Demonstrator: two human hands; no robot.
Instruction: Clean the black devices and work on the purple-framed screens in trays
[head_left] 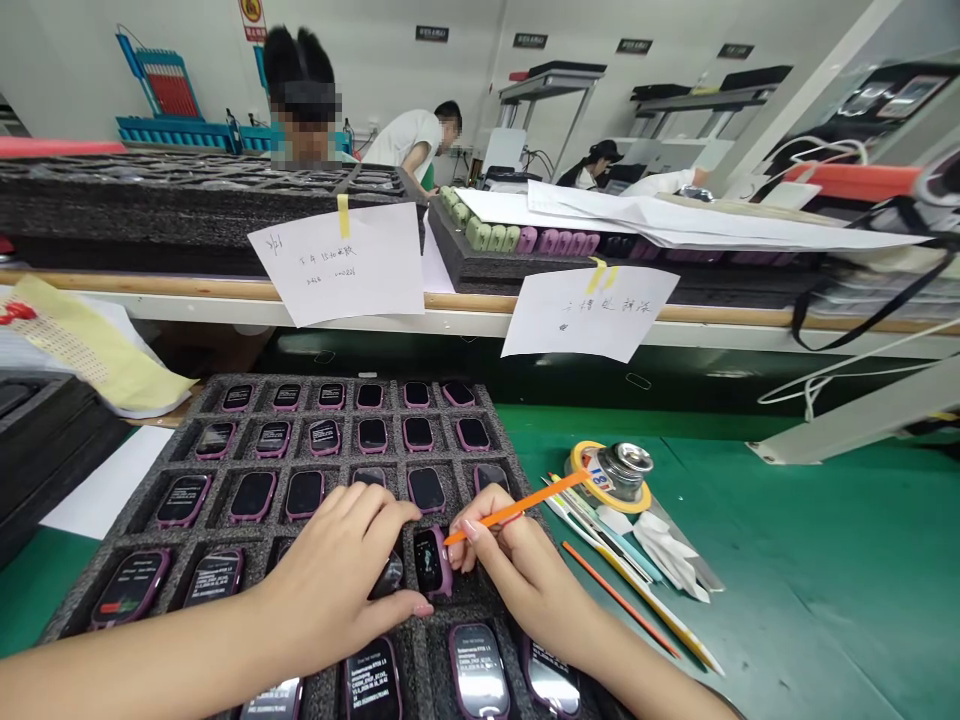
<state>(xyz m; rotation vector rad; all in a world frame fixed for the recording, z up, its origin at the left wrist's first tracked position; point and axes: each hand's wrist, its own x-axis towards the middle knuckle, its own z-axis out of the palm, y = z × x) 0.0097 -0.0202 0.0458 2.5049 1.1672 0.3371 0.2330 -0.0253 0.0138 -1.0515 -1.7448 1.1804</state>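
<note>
In a black foam tray (427, 660), several smartwatch bodies with purple cases sit in separate compartments. My right hand (510, 545) pinches a thin orange stick (536, 497), its lower tip at the side edge of a purple smartwatch (431, 562) with a lit screen. Just left of that watch, my left hand (352, 550) rests over the tray, thumb and fingers spread apart. A dark watch screen (388, 576) shows in the gap between its thumb and index finger. Some watches under my left hand and forearm are hidden.
On the green mat to the right lie a metal-topped jar (630, 460), a yellow tape roll (581, 455), a thin orange rod (621, 598) and several pen-like tools. A shelf (465, 305) with taped paper notes and more foam trays runs across behind. Several people are beyond.
</note>
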